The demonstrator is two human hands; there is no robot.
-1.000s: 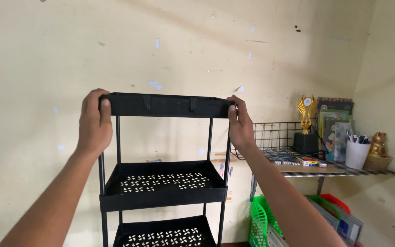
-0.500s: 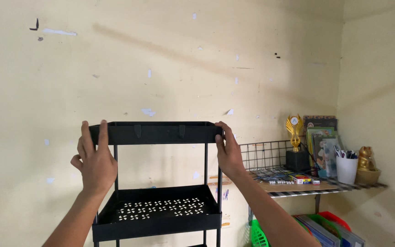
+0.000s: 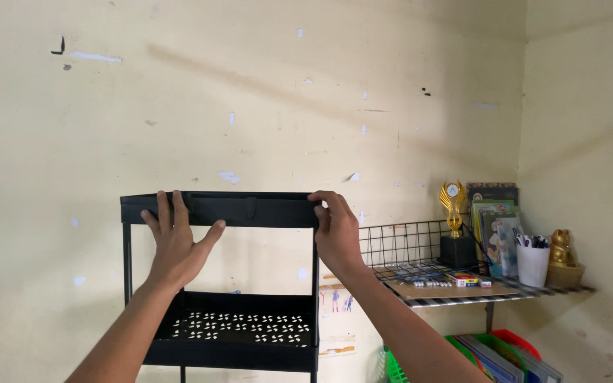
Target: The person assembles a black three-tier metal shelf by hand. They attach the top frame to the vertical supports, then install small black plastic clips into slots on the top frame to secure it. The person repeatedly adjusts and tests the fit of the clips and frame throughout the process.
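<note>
A black metal shelf cart stands against the pale wall, its top tray [image 3: 250, 210] at chest height. My left hand [image 3: 177, 245] lies flat against the front of that tray, fingers spread and pointing up. My right hand [image 3: 335, 230] grips the tray's right front corner, where the upright post meets it. Below, a second tray [image 3: 243, 353] with a perforated floor is visible between the posts.
To the right, a wire wall shelf [image 3: 462, 291] carries a gold trophy [image 3: 454, 220], books, a white cup of pens [image 3: 532, 261] and a small gold figurine [image 3: 562, 252]. Green and red baskets [image 3: 477, 354] with books sit underneath. The wall corner is at the far right.
My left hand has let go of the tray's left end and moved right, now resting open on its front. The view has tilted up, so the cart sits lower in frame.
</note>
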